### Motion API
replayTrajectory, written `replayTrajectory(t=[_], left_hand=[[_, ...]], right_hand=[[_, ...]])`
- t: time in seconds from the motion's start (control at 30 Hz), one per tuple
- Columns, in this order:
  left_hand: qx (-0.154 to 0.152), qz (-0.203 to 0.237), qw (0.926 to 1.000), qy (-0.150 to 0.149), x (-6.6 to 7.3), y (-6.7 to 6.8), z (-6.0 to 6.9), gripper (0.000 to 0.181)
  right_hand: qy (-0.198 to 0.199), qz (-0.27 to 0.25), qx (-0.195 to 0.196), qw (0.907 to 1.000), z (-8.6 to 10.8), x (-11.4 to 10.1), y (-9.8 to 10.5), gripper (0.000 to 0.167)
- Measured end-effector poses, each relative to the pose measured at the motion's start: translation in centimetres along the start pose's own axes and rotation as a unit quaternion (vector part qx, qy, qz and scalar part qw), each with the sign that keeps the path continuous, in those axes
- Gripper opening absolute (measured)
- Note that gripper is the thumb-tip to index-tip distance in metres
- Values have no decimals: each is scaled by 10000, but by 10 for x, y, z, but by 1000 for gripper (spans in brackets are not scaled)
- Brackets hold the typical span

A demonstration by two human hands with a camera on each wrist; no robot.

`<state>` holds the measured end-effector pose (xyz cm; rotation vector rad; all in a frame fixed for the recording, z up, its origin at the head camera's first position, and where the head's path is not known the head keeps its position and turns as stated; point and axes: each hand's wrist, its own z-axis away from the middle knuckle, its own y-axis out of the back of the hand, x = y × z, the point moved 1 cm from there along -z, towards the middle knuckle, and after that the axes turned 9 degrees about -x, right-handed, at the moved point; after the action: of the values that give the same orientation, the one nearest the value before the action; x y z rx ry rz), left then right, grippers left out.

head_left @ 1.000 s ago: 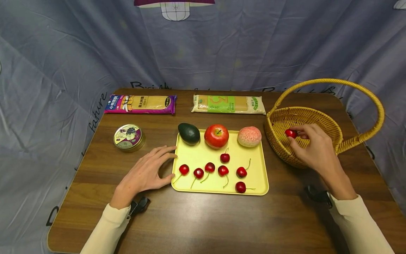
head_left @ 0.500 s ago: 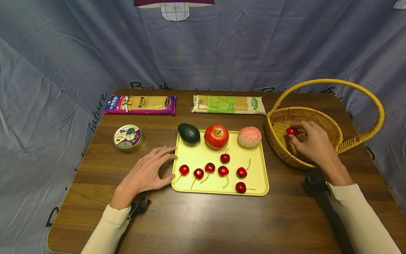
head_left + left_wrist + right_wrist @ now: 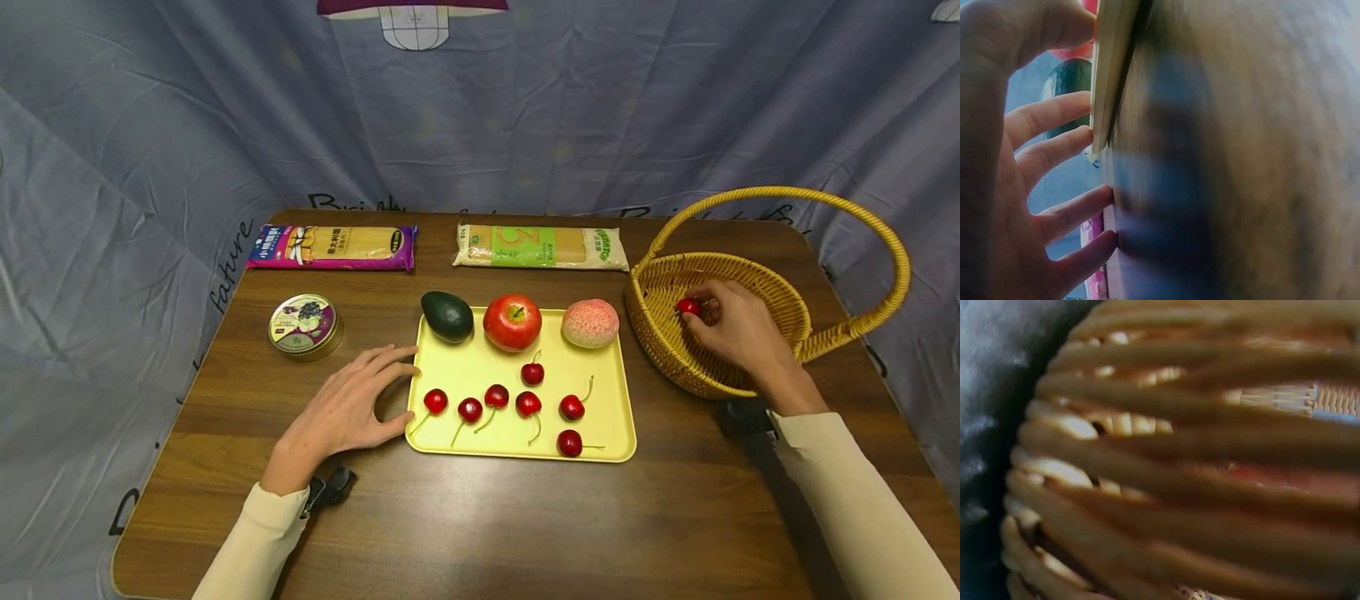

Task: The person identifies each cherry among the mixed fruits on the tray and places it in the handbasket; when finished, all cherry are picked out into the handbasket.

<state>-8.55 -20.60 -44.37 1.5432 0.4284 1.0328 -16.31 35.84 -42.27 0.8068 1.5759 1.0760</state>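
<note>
In the head view a red cherry (image 3: pixel 688 307) is pinched between the thumb and fingers of my right hand (image 3: pixel 738 329), inside the yellow wicker basket (image 3: pixel 675 367). Woven strands of the basket wall (image 3: pixel 1147 444) fill the right wrist view and hide most of that hand. My left hand (image 3: pixel 345 408) lies spread at the left edge of a pale yellow tray (image 3: pixel 517 452), fingertips touching its rim. In the left wrist view the tray's side (image 3: pixel 1109 69) meets the thumb and two fingers, while the other fingers reach the tabletop. Several stemmed cherries (image 3: pixel 496 396) lie on the tray.
Along the tray's back sit an avocado (image 3: pixel 447 317), a red apple (image 3: pixel 512 322) and a peach (image 3: pixel 590 322). Behind them lie a purple noodle packet (image 3: pixel 333 247) and a green-and-white one (image 3: pixel 540 247). A round tin (image 3: pixel 303 325) stands at left. The basket's handle (image 3: pixel 795 192) arches high.
My right hand has moved slightly forward and lower into the basket, still pinching the cherry. The left hand and the tray have stayed in place.
</note>
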Motion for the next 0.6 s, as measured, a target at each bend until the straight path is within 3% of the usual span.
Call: replayTrajectory(t=[0.3, 0.6], left_hand=[[-25, -2, 10000, 15, 0, 1, 0, 57], [-16, 4, 10000, 3, 0, 1, 0, 56]], right_hand=[[89, 138, 0, 9999, -5, 3, 1, 38], [-204, 305, -130, 9992, -1, -2, 5, 42]])
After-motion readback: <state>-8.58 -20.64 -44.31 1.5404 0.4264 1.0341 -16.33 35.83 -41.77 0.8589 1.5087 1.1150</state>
